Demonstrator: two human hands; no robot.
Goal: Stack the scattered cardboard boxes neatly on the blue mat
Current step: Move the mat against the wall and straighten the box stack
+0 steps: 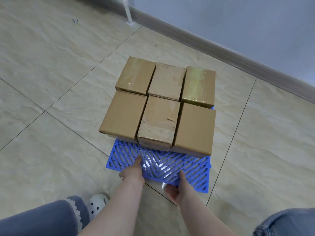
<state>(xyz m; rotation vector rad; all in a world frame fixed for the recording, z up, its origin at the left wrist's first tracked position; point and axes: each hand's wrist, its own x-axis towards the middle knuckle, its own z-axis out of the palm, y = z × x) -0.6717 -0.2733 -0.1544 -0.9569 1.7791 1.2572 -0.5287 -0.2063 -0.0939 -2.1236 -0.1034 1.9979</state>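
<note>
Grip, left hand (133, 171): fingers laid over the near edge of the blue mat (192, 169), thumb off to the side; it seems to clasp the edge, though the underside is hidden.
Grip, right hand (177, 188): index finger stretched along the lattice top, thumb tucked beneath the near rim, so it pinches the mat.
Mat: blue plastic lattice lying on the tiled floor (51, 99), its near portion bare, its far portion covered.
Cardboard boxes (162, 106): six in view, packed touching in two rows of three, sitting on the far part of the mat; a lower layer seems to show under the front row, but I cannot tell for certain.
Overhang: the left front box (122, 114) juts past the mat's left side, and the far row appears to reach beyond the far edge.
Risk, tilting: lifting the near edge would likely tip the load away, and the far row could slide off.
Risk, jerking: a sharp tug may open gaps or skew the rows.
Risk, flex: thin lattice might bow under the weight.
Surroundings: grey wall (238, 23) and skirting stand well beyond the boxes.
</note>
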